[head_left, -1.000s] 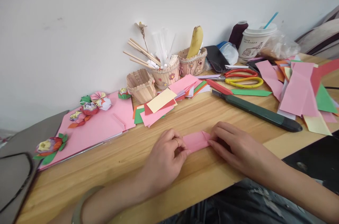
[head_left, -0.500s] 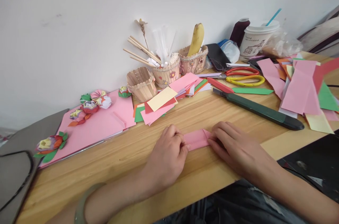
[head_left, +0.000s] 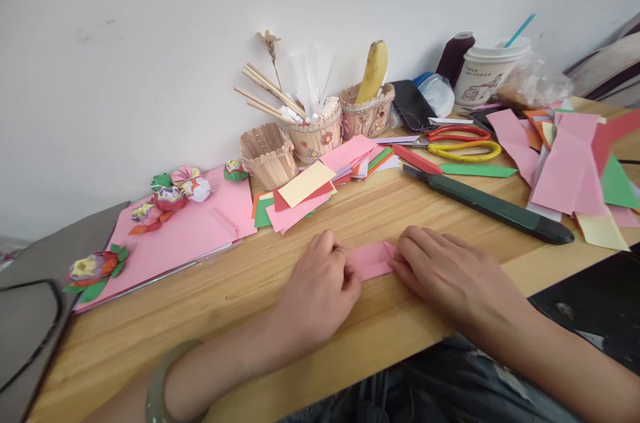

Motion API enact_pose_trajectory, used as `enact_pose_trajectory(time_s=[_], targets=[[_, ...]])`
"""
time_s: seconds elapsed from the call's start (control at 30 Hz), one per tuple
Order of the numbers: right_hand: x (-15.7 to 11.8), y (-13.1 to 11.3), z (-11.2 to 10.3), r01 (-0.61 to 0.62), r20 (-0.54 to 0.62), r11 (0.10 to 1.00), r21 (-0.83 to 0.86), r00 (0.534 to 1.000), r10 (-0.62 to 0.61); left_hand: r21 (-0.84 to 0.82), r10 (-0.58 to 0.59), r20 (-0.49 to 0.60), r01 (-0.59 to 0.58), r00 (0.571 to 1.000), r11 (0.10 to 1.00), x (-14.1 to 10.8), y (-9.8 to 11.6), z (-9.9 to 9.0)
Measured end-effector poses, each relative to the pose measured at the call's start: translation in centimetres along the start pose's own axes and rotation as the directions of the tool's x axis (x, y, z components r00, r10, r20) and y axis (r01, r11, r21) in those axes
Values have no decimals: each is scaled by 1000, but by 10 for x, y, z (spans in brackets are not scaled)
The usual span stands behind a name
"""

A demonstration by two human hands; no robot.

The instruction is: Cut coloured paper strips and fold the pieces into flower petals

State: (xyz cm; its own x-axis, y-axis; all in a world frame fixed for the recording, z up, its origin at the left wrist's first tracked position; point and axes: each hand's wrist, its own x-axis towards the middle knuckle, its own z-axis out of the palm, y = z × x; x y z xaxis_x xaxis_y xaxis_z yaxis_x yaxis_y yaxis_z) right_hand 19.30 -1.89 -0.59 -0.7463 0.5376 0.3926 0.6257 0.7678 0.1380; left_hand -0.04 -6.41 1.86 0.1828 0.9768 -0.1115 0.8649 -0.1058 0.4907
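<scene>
A small folded pink paper strip [head_left: 370, 259] lies on the wooden table between my hands, with a diagonal crease near its right end. At its left end, my left hand [head_left: 323, 286] has curled fingers closed on the paper. The fingers of my right hand [head_left: 440, 269] are bent together over the strip's right end, and the thumb is partly hidden. Beyond the hands is a stack of coloured paper pieces [head_left: 306, 184], cream on top.
Folded paper flowers [head_left: 170, 197] rest on pink sheets [head_left: 175, 249] at left. Small wooden baskets [head_left: 270, 159] stand by the wall. A green cutter [head_left: 490, 206], scissors [head_left: 463, 151], cut paper strips [head_left: 565, 163] and a lidded cup [head_left: 483, 73] are at right.
My right hand has shifted slightly, its fingers a little further over the strip's right end. The left thumb has curled in closer. The strip stays between both hands.
</scene>
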Motion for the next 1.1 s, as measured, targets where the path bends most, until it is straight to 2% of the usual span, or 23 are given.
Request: enact_pose_trajectory(time_s=[0.17,0.37,0.5,0.6,0.7,0.87,1.1], targets=[[0,0,-1,-16,-28,999,-37,999,15,16,24,-23,-23,999,1000,-1,-1,1],[-2,2,1,-72,19,995,72,997,71,-7,67,-62,-68,996,998,-4,-2,3],[-5,4,-2,70,22,986,150,997,-74,-36,79,-80,-82,994,996,-6,-4,2],[-9,5,-6,205,-15,956,208,978,-207,-57,119,-103,-125,988,991,-7,-4,2],[-13,6,-11,270,-8,935,229,961,-275,-92,132,-91,-140,987,986,-7,-2,2],[-10,5,-18,275,21,938,213,958,-286,-172,112,-82,-124,990,977,-7,-4,0],[-7,0,-20,249,-14,937,244,967,-253,-268,100,-60,-113,993,957,-9,-22,-1]])
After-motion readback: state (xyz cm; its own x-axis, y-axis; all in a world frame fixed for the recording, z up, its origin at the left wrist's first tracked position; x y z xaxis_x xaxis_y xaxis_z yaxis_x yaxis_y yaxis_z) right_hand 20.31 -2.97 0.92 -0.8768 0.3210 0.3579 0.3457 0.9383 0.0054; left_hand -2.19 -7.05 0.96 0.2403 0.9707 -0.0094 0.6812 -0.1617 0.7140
